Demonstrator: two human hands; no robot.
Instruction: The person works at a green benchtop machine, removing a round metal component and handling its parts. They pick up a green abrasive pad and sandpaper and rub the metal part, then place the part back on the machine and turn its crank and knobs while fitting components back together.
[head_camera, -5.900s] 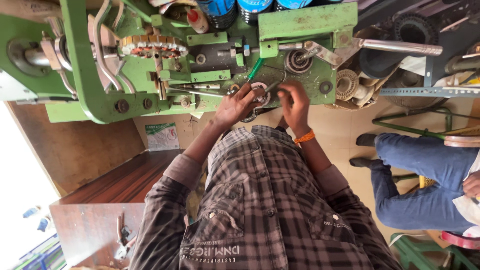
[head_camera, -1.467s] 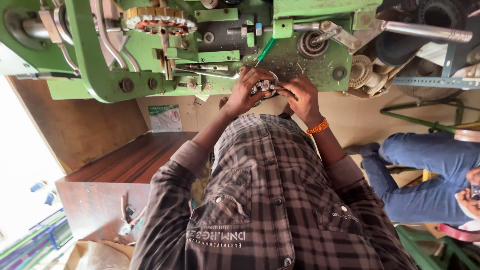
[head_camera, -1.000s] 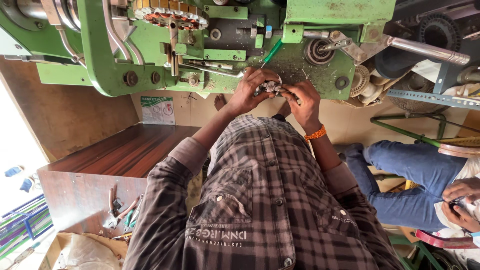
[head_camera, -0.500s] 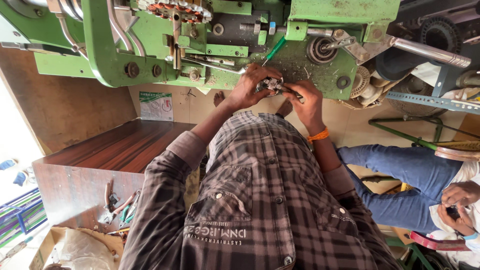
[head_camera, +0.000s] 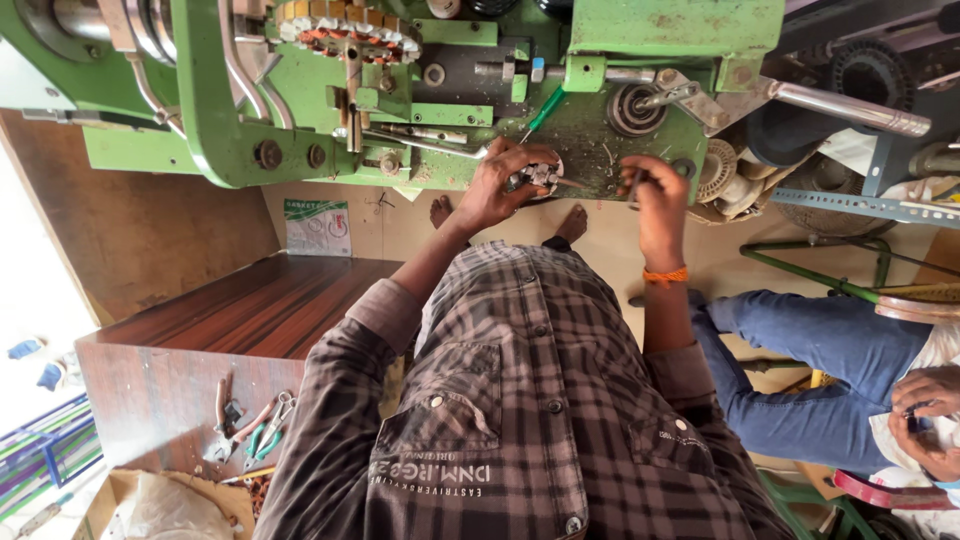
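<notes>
Overhead, I see the green machine (head_camera: 300, 130) filling twelve o'clock, and against its bed my left hand (head_camera: 495, 185) clenches round a small round metal part (head_camera: 540, 176) to steady it, while at one o'clock my right hand (head_camera: 655, 195) pinches a thin tool (head_camera: 634, 185).

Bright daylight is pouring in from the left edge, washing out that side. A dark wood-grain cabinet (head_camera: 250, 320) is sitting left of centre against a brown plywood wall (head_camera: 140, 230), with pliers (head_camera: 250, 435) lying near it. Tan floor (head_camera: 620, 250) is showing further back.
</notes>
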